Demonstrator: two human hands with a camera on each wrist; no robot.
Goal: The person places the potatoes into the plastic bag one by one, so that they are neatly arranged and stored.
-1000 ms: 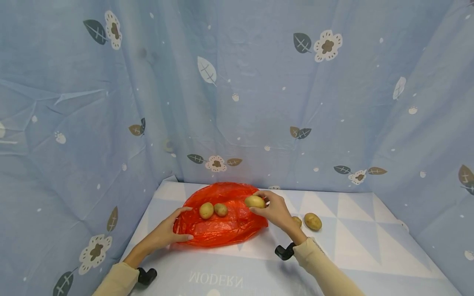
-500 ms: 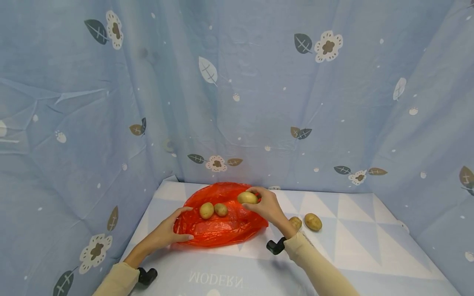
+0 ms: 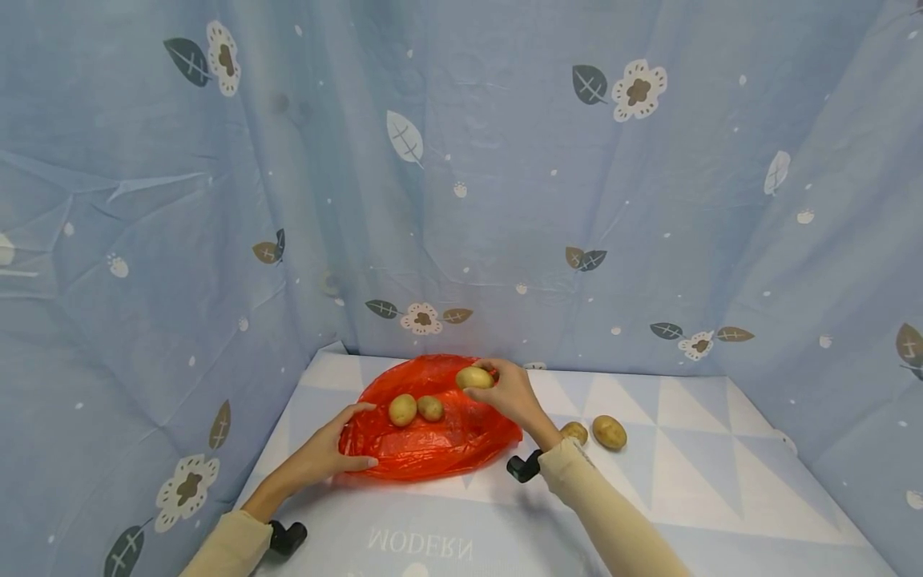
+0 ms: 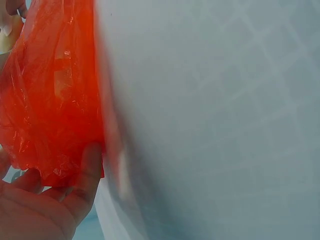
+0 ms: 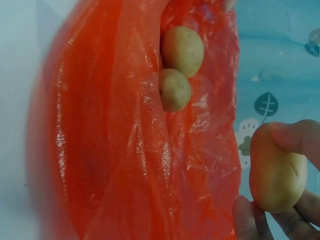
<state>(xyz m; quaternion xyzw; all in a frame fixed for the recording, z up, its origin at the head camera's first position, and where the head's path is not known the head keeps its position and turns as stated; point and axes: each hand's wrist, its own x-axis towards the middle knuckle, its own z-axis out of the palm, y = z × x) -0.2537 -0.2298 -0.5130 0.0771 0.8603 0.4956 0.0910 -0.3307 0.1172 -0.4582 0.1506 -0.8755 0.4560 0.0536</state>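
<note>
A red plastic bag [image 3: 433,461] lies spread with its mouth up, and two potatoes [image 3: 402,410] sit inside it. At its left end is my left hand [image 3: 333,449]. The left wrist view has that hand's thumb [image 4: 90,167] against the bag's near side, the other fingers bent round its end. My right hand [image 3: 513,397] holds a third potato [image 3: 473,378] above the bag's right part, pinched between thumb and fingers. In the right wrist view this held potato [image 5: 275,170] shows whole apart from the spots under the fingertips.
Two more potatoes lie on the table right of the bag: a larger potato [image 3: 609,432] and a smaller potato [image 3: 575,433] close by my right wrist. A patterned blue curtain [image 3: 505,200] rises behind the table [image 3: 692,449] and along both sides.
My right hand has moved left and slightly away with its potato, further over the bag. The left hand, the bag and the other potatoes stay where they were.
</note>
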